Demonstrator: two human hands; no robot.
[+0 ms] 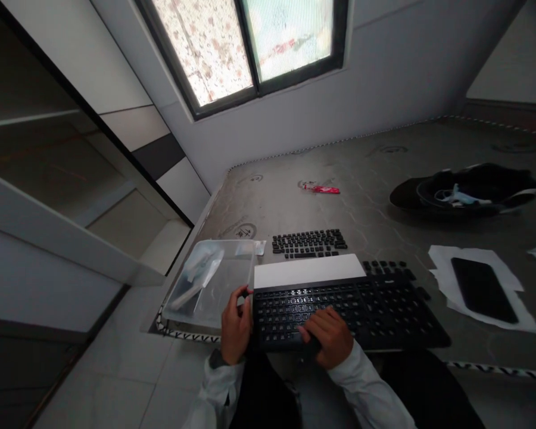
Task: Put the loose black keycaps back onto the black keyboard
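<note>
A black keyboard (pixel 295 310) lies near the front edge of the mattress, its key sockets bare of caps across much of it. My left hand (pixel 236 326) is at its left end, thumb and fingers pinched around a small dark piece too unclear to name. Over the keyboard's lower middle, my right hand (pixel 331 336) is curled closed; something dark shows below its fingers, its kind unclear. Behind the keyboard lies a white sheet (pixel 308 269). Loose black keycaps (pixel 310 241) are laid out in rows beyond it, with more keycaps (pixel 386 266) to the right.
A clear plastic tray (pixel 232 280) holding a brush-like item and wrappings stands left of the keyboard. A phone (pixel 485 289) rests on white paper (pixel 442 256) at right. Farther back are a black cap (pixel 406 196) with a mask inside and a red packet (pixel 326 189).
</note>
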